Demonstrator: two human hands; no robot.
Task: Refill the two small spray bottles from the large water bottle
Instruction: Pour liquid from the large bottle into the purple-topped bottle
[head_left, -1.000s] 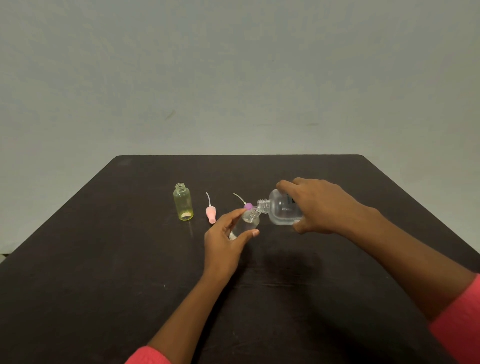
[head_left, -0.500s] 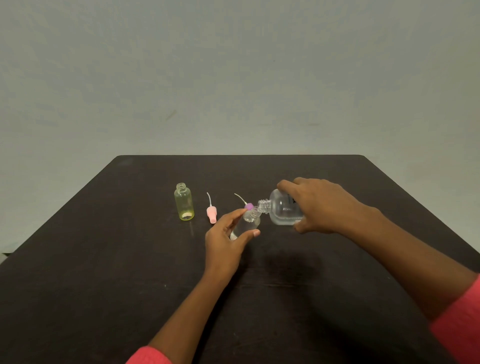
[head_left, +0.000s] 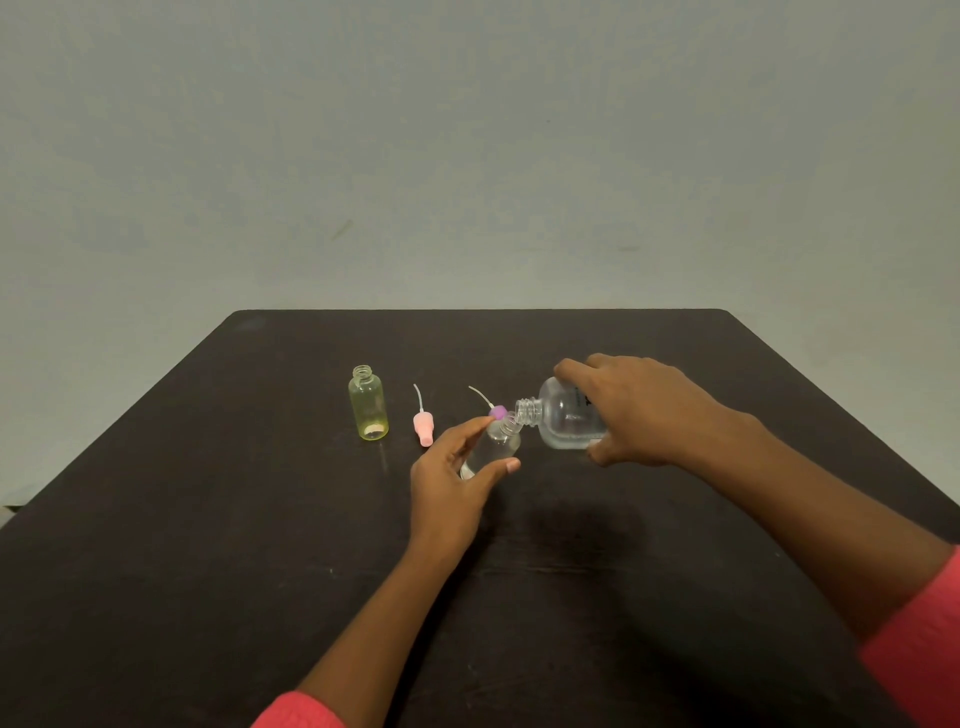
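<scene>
Plastic, clear in both cases, was what your two hands held. Your right hand (head_left: 641, 410) gripped the large water bottle (head_left: 563, 421) from above, with fingers curled over its far side and thumb at its near side. You held it tipped nearly flat, its open threaded neck pointing left toward your other hand. A little water lay along the lower side of that bottle. Your left hand (head_left: 449, 486) grasped the small clear spray bottle (head_left: 493, 446) with the thumb on the near side and the fingers on the far side. That bottle leaned with its base low by the dark table (head_left: 208, 519) and its open mouth tilted up to the right. There it met the large bottle's neck, just between your hands. Whether the two mouths touched, or whether water ran between them, could not be told from the head view. Just beyond your left fingertips lay a purple spray head (head_left: 497, 412), partly hidden by the small bottle's neck, its thin white tube curving away to the left. Left of your left hand, a pink spray head (head_left: 423, 427) lay on the table with its tube pointing away from you. Farther left again, well apart from either hand, the small yellow spray bottle (head_left: 368, 408) stood upright and uncapped, with something pale at its bottom. Your coral sleeves (head_left: 919, 649) showed at the near edge, and a plain grey wall (head_left: 467, 156) rose beyond the table's far edge.
</scene>
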